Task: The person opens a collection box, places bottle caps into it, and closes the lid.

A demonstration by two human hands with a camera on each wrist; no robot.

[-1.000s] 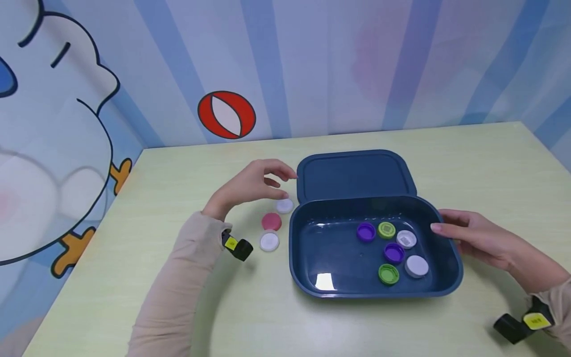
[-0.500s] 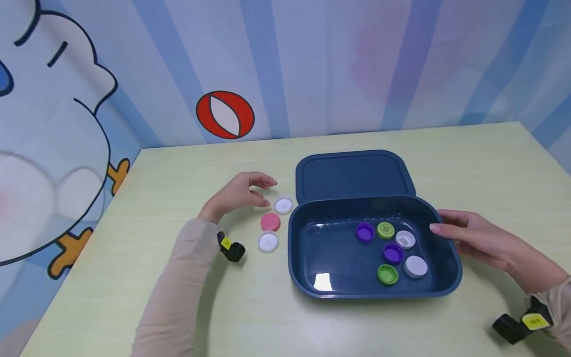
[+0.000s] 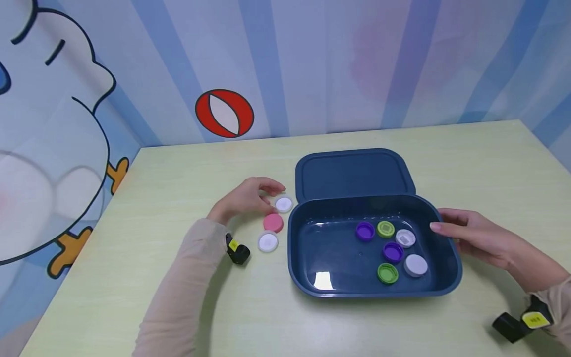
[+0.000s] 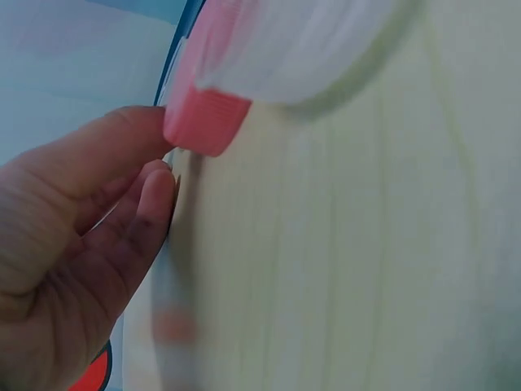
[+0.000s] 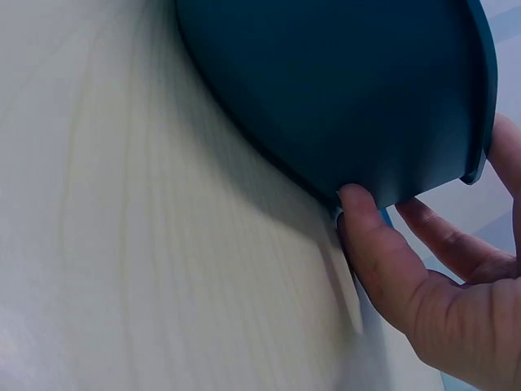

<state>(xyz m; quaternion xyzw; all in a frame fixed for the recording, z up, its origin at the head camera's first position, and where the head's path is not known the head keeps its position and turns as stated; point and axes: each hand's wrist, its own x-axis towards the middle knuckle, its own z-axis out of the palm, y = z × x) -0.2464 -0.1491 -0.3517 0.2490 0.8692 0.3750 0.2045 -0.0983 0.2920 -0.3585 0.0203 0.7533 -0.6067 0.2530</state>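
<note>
In the head view my left hand (image 3: 245, 201) arches low over the table, its thumb tip at the edge of a pink bottle cap (image 3: 273, 223). The left wrist view has a fingertip against the side of that pink cap (image 4: 207, 122), while the other fingers stay loosely bent. White caps lie on either side of it, one farther back (image 3: 283, 204) and one nearer (image 3: 267, 242). With thumb over the rim and fingers outside, my right hand (image 3: 486, 243) grips the right wall of a dark blue plastic box (image 3: 321, 248).
Inside the box lie purple caps (image 3: 365, 231), green caps (image 3: 387, 273) and white caps (image 3: 416, 266), mostly towards its right half. A matching blue lid (image 3: 354, 173) lies flat behind the box. The pale table (image 3: 187, 168) ends at a printed wall (image 3: 303, 69).
My left hand drew back from the rear white cap, then came forward to the pink cap, which has shifted slightly right. My right hand has kept its grip on the box.
</note>
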